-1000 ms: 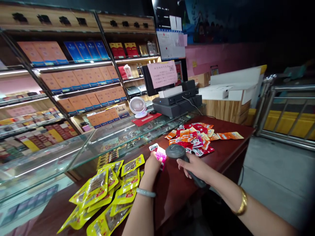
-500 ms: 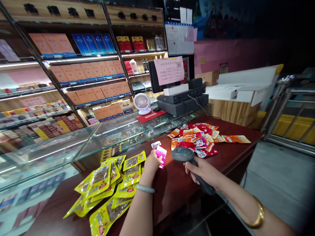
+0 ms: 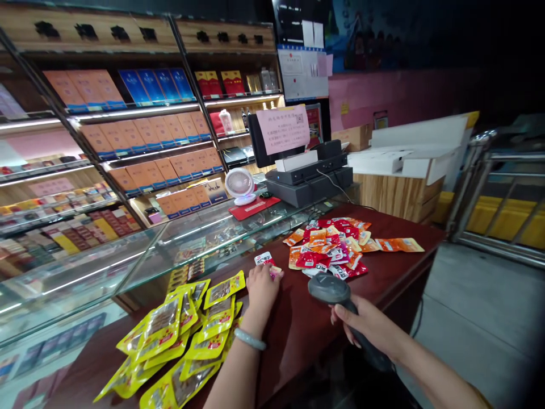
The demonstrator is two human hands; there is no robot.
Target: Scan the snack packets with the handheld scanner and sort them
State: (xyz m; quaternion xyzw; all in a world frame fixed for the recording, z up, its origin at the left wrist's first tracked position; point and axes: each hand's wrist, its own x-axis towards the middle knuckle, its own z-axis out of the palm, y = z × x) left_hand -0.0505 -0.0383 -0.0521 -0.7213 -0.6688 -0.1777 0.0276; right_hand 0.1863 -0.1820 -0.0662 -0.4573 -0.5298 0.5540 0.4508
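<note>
My left hand (image 3: 263, 287) is closed over a small pink snack packet (image 3: 276, 272), low on the dark red counter. Its fingers hide most of that packet. A red-and-white snack packet (image 3: 264, 258) lies just beyond the fingertips. My right hand (image 3: 360, 318) grips the handle of a dark handheld barcode scanner (image 3: 330, 288), its head pointing left above the counter. Left of my left wrist lies a heap of yellow snack bags (image 3: 162, 324) with clear windows. Past the scanner is a pile of small red and orange snack packets (image 3: 327, 247).
A glass display counter (image 3: 170, 244) borders the wooden counter top (image 3: 293, 335) on the far left. Behind stand a small white fan (image 3: 239, 184), a monitor with a pink notice (image 3: 284, 130) and a dark cash drawer (image 3: 309, 184). Shelves of boxes line the wall; a metal railing (image 3: 472, 187) stands right.
My left hand has turned palm down and lowered, so the pink packet it showed is now mostly covered. My right hand has shifted slightly right and down with the scanner. The view moved a little.
</note>
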